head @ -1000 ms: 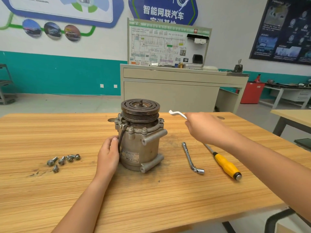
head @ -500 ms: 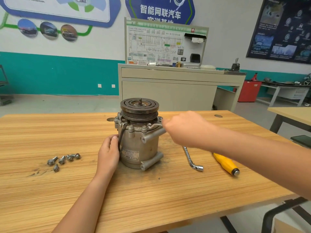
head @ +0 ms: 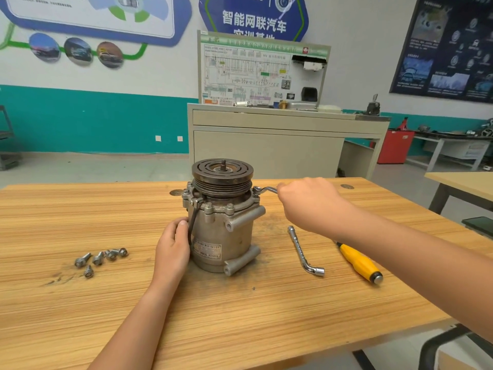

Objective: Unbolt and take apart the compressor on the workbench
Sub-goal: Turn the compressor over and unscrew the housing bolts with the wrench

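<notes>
Head: right hand (head: 306, 201) grips wrench (head: 266, 190) at compressor (head: 221, 236).

One compressor (head: 221, 236) stands at the middle of one wooden workbench (head: 80, 316), and two hands are in view: a left hand (head: 172, 249) at its near left side and a right hand (head: 306, 201) to its right. Left of it lies a cluster of loose bolts (head: 98, 259), at least five, though they sit too close together for a sure count. There are three tools: one bent wrench (head: 268, 189) at the compressor's far right rim, and one L-shaped socket wrench (head: 299, 249) and one yellow-handled screwdriver (head: 358, 264), both lying to the right.
</notes>
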Tool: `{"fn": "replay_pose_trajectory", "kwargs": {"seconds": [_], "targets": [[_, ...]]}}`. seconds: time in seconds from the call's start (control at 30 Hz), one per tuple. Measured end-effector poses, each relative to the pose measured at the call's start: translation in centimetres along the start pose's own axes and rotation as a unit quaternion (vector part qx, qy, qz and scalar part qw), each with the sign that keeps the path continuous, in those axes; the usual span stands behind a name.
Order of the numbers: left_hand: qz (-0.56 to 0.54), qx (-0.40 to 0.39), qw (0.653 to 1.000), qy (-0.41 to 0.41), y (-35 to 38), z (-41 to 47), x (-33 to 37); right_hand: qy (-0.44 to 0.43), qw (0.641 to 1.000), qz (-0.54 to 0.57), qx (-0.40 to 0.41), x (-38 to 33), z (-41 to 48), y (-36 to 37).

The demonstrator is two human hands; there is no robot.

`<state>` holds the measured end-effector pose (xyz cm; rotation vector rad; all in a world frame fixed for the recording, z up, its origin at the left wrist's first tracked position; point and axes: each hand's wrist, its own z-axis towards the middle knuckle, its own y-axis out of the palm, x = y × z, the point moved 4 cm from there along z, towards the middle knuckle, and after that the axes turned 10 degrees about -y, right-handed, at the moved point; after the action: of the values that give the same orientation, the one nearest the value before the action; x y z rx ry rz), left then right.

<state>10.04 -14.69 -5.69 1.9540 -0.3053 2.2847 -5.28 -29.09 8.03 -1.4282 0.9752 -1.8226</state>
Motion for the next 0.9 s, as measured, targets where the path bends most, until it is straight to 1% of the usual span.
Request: {"fn": "replay_pose_trajectory", "kwargs": {"seconds": [0.13, 0.37, 0.47, 0.53, 0.63, 0.73, 0.77, 0.83, 0.87, 0.9], "targets": [[-0.003, 0.002, 1.0, 0.0, 0.0, -0.1, 0.1, -0.028, 0.998, -0.043, -0.027, -0.6, 0.5, -0.7], [-0.001, 0.001, 1.0, 0.001, 0.0, 0.0, 0.1, -0.073, 0.991, -0.109, -0.026, 0.8, 0.5, 0.5], [-0.005, -0.002, 1.0, 0.002, 0.0, 0.0, 0.2, -0.082, 0.987, -0.138, -0.008, 2.4, 1.7, 1.2], [-0.006, -0.002, 1.0, 0.002, 0.0, 0.0, 0.2, -0.064, 0.991, -0.116, 0.029, 3.3, 3.4, 1.9], [-0.009, -0.009, 1.0, 0.004, 0.1, 0.0, 0.0, -0.055, 0.993, -0.048, 0.093, 2.7, 6.6, 3.6], [0.001, -0.007, 1.0, 0.013, 0.1, 0.3, 0.0, -0.076, 0.974, 0.045, 0.21, 1.6, 8.6, 4.4], [0.003, -0.004, 1.0, 0.014, 0.0, 0.3, 0.0, -0.089, 0.967, 0.065, 0.231, 1.5, 8.9, 4.4], [0.005, -0.001, 1.0, 0.01, 0.0, 0.4, 0.0, -0.094, 0.968, 0.068, 0.224, 1.8, 8.8, 4.2], [0.004, -0.001, 1.0, 0.008, 0.0, 0.4, 0.0, -0.072, 0.969, 0.084, 0.223, 2.3, 8.4, 4.1], [0.004, -0.002, 1.0, 0.008, 0.0, 0.4, 0.0, -0.031, 0.964, 0.118, 0.237, 3.1, 7.9, 3.8]]}}
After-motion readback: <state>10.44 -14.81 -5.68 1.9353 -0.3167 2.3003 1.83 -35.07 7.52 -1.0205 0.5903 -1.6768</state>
